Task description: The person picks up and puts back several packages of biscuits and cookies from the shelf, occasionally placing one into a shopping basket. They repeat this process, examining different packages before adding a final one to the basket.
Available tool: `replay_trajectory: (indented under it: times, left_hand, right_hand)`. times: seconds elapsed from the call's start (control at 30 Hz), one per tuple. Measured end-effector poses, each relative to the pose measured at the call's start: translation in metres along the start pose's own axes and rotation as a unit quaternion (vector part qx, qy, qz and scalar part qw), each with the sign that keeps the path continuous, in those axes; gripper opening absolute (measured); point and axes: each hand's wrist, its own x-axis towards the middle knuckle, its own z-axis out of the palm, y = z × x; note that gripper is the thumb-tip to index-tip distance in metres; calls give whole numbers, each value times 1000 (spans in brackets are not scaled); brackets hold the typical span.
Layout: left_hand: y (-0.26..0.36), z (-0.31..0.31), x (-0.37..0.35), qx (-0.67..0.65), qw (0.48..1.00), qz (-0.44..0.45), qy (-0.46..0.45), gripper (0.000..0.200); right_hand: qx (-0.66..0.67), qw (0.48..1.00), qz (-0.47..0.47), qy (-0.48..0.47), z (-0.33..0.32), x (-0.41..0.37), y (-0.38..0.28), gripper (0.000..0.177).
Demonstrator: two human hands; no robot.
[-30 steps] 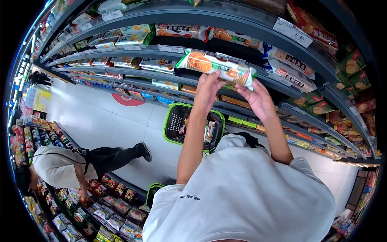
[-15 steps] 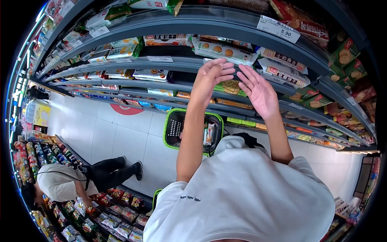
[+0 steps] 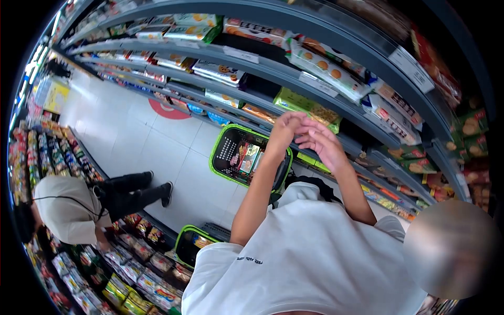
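My left hand [image 3: 285, 134] and my right hand [image 3: 323, 146] are raised in front of the snack shelves, close together, their fingertips meeting or overlapping. Nothing shows in my right hand, whose fingers are spread a little. The fingers of my left hand are bent and slightly blurred. Just behind them lies a green snack pack [image 3: 302, 107] on a shelf. Below my left forearm stands a black basket with a green rim [image 3: 214, 152], holding several packages [image 3: 249, 159].
A person in a light shirt [image 3: 65, 209] leans to the shelves at the lower left. A second green-rimmed basket [image 3: 181, 245] stands near that person. Stocked shelves [image 3: 173, 50] curve across the top. A blurred round shape [image 3: 451, 249] fills the lower right.
My hands have come down and closer together, from apart to fingertips meeting. The view has turned, so the shelves and baskets sit differently, and more of the second basket shows.
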Motion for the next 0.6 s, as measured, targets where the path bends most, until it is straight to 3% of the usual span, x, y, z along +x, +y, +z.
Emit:
replay_trajectory:
  times: [0.17, 0.27, 0.3, 0.37, 0.4, 0.47, 0.53, 0.57, 0.6]
  left_hand:
    - [-74, -33, -34, -26, 989, -29, 146, 28]
    - [-141, -58, -56, -134, 959, -61, 240, 28]
    - [-164, -68, -65, -76, 958, -57, 272, 29]
    - [-204, -80, -87, -107, 924, -105, 350, 31]
    - [-228, -84, -103, -97, 911, -125, 380, 31]
    - [-271, -91, -123, -100, 887, -168, 419, 30]
    - [-322, -75, -152, -154, 857, -212, 444, 25]
    - [-361, -66, -162, -140, 853, -232, 446, 23]
    - [-389, -54, -169, -134, 846, -245, 454, 22]
  right_hand:
    - [-122, 983, 137, 2, -19, 25, 79, 28]
    - [-175, 956, 235, -14, -30, 38, 148, 25]
    - [-204, 948, 242, -40, -33, 42, 171, 25]
    - [-291, 920, 252, -75, -51, 51, 229, 27]
    - [-264, 922, 274, -70, -62, 53, 261, 30]
    - [-415, 860, 264, -135, -90, 68, 327, 33]
    - [-532, 798, 192, -207, -114, 80, 386, 36]
    - [-571, 757, 210, -240, -126, 91, 410, 43]
    - [-612, 719, 154, -292, -156, 101, 446, 47]
